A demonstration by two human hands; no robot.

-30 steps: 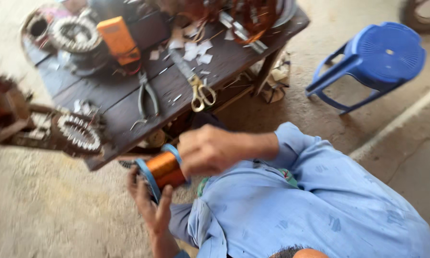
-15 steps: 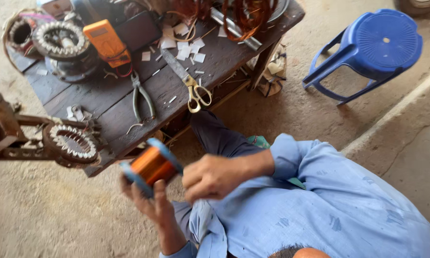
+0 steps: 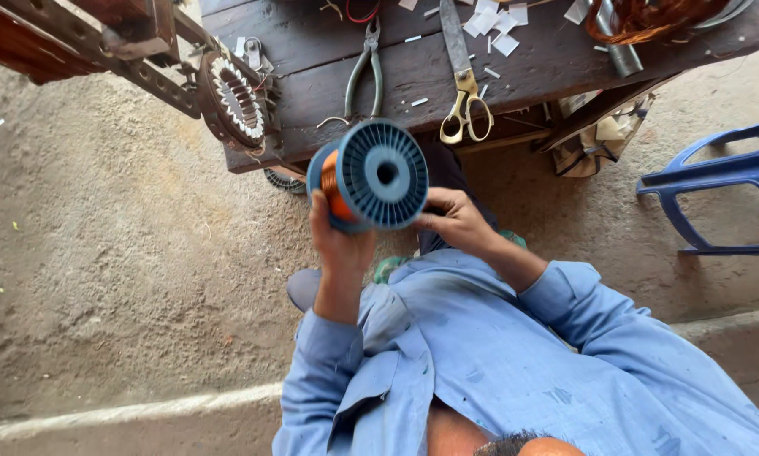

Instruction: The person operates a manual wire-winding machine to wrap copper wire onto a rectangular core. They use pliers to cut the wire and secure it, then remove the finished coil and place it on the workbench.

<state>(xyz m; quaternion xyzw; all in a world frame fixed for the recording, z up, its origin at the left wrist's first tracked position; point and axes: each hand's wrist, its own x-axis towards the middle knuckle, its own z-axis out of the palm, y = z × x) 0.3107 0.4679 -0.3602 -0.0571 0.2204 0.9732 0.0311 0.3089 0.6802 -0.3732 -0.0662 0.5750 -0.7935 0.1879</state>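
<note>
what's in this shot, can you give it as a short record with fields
setting: rough ground beside a dark wooden table
left hand: grips the blue spool of copper wire from below
right hand: touches the spool's right edge
spool pose: flange faces the camera, raised in front of the table
on the table: pliers, gold-handled scissors, white paper scraps
table's left edge: toothed stator ring
right side: blue plastic stool

Rough concrete floor [image 3: 118,279] in daylight, dark wooden workbench [image 3: 515,67], blue plastic stool [image 3: 717,173] beside it.
</note>
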